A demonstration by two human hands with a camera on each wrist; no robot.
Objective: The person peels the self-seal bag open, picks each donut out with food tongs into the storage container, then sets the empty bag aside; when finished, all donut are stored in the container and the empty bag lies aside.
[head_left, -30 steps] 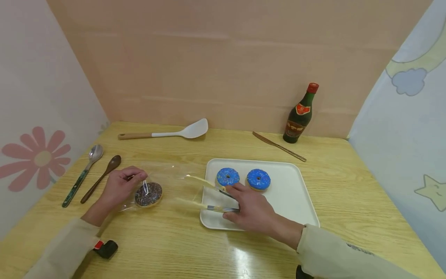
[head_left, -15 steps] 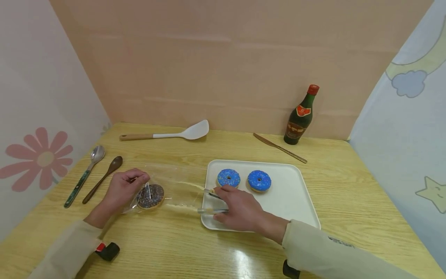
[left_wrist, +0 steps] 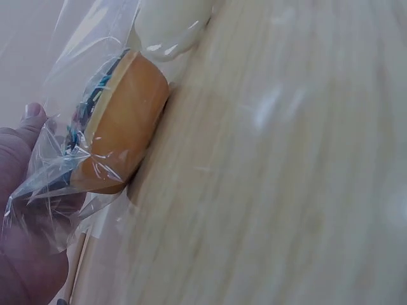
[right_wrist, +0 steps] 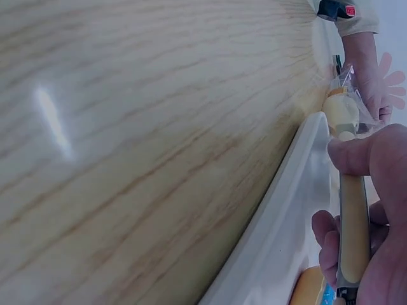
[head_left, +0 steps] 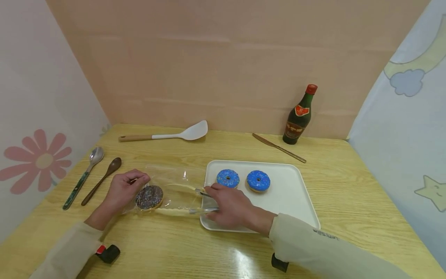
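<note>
In the head view, my left hand (head_left: 122,190) pinches the edge of a clear plastic bag (head_left: 184,176) lying on the table. A chocolate-topped doughnut (head_left: 150,197) with sprinkles sits inside the bag's left end; the left wrist view shows the film wrapped round the doughnut's orange side (left_wrist: 127,124). My right hand (head_left: 230,205) grips a pair of tongs (head_left: 204,210), whose handle (right_wrist: 354,229) shows in the right wrist view. Spread apart, the cream tips reach left among the bag's film, just right of the doughnut. Whether they touch it I cannot tell.
Beneath my right hand is a white tray (head_left: 285,193) with two blue doughnuts (head_left: 228,178). Two spoons (head_left: 102,181) lie at left. A white spatula (head_left: 174,133), a knife (head_left: 278,147) and a green bottle (head_left: 297,118) are along the back.
My right hand has moved left with the tongs, bringing their tips deeper along the bag, nearer the chocolate doughnut. My left hand keeps its hold on the bag, almost still.
</note>
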